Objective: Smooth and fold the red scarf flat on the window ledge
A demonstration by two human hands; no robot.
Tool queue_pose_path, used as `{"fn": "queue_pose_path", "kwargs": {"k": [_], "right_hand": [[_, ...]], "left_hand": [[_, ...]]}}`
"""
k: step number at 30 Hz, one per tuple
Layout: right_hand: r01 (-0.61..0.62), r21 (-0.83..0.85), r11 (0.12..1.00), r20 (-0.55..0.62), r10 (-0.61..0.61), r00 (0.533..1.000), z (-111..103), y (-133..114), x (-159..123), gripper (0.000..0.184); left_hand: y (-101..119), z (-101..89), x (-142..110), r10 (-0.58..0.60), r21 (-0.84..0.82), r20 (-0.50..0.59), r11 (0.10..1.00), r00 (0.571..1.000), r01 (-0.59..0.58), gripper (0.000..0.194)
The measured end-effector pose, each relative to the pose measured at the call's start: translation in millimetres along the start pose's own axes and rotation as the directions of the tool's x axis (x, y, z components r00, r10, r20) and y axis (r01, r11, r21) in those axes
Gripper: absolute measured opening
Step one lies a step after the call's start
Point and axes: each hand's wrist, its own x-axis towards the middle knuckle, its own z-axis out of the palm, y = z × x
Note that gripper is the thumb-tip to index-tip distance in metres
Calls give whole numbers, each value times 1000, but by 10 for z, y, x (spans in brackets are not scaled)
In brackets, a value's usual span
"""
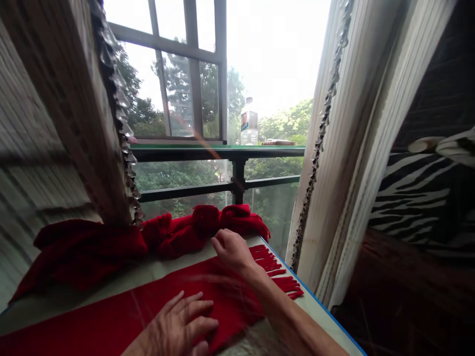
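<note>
A red scarf (111, 316) with a fringed end (282, 279) lies spread flat across a pale table (92, 282) by the window. Its other part is bunched in a red heap (174, 235) along the table's far side. My left hand (181, 324) rests flat on the spread cloth, fingers stretched out and apart. My right hand (233, 249) sits near the far edge of the flat part, just before the heap, with its fingers curled and pinched together. What they pinch is too small to make out.
The table has a blue edge (322, 309) at the right. Behind it run a dark window rail (222, 153) and glass panes. A plastic bottle (249, 123) stands on the sill. Beaded curtains (356, 148) hang both sides; a zebra-striped cushion (415, 198) lies right.
</note>
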Motion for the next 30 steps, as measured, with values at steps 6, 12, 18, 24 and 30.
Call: {"fn": "queue_pose_path", "kwargs": {"k": [6, 12, 18, 24, 30], "right_hand": [[-185, 139, 973, -48, 193, 980, -6, 234, 94, 34], [-258, 313, 914, 21, 265, 964, 149, 469, 185, 34], [-259, 417, 871, 51, 262, 964, 168, 587, 233, 33], [-247, 448, 859, 42, 256, 966, 193, 599, 225, 34], [-245, 453, 857, 31, 260, 965, 209, 619, 243, 33]], "left_hand": [[-182, -63, 815, 88, -237, 39, 969, 995, -77, 18], [-254, 111, 1343, 85, -290, 105, 956, 991, -51, 24], [-236, 257, 1401, 44, -215, 210, 977, 977, 3, 20], [-406, 296, 1511, 99, -170, 248, 984, 964, -57, 34], [-553, 351, 1586, 57, -117, 211, 993, 976, -33, 55]]}}
